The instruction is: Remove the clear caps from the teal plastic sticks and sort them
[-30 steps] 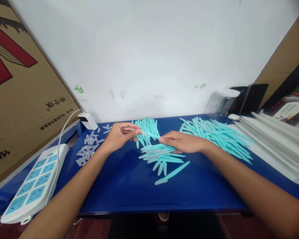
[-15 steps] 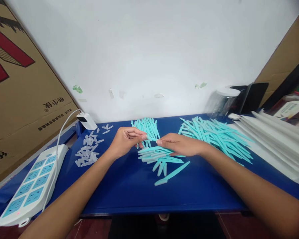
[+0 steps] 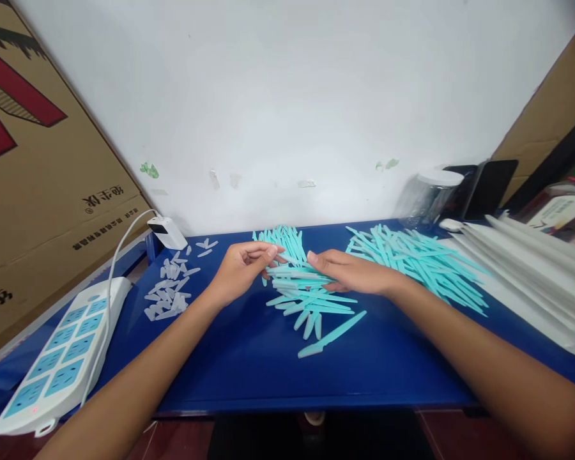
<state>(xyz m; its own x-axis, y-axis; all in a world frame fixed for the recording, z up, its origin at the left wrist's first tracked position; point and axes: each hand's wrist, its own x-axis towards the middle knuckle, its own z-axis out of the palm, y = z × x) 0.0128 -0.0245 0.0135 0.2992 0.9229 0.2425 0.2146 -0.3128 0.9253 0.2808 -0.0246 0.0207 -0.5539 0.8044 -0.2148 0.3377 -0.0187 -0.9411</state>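
Note:
My left hand [image 3: 244, 271] is closed, thumb against fingers, on the end of a slim turquoise eyebrow razor [image 3: 294, 260]. Facing it, my right hand [image 3: 357, 271] holds a small bunch of the same razors [image 3: 299, 276], their ends running into its palm; its thumb is raised off them. Under the hands lie more loose razors [image 3: 323, 305], and a single razor [image 3: 333, 335] rests nearer the table's front edge. Behind my left hand is another pile of razors [image 3: 287, 236]. To the right spreads a large heap of razors [image 3: 416, 259].
Small translucent caps [image 3: 170, 287] lie scattered at the left of the blue table [image 3: 230, 377]. Beyond them are a white power strip [image 3: 62, 358] with a plugged cable and a white charger [image 3: 167, 233]. At right stand a lidded clear jar [image 3: 431, 195] and stacked white sheets [image 3: 531, 275].
My right thumb has lifted away from the razor between the hands. The bunch in my right hand has risen slightly, and my left thumb has shifted up.

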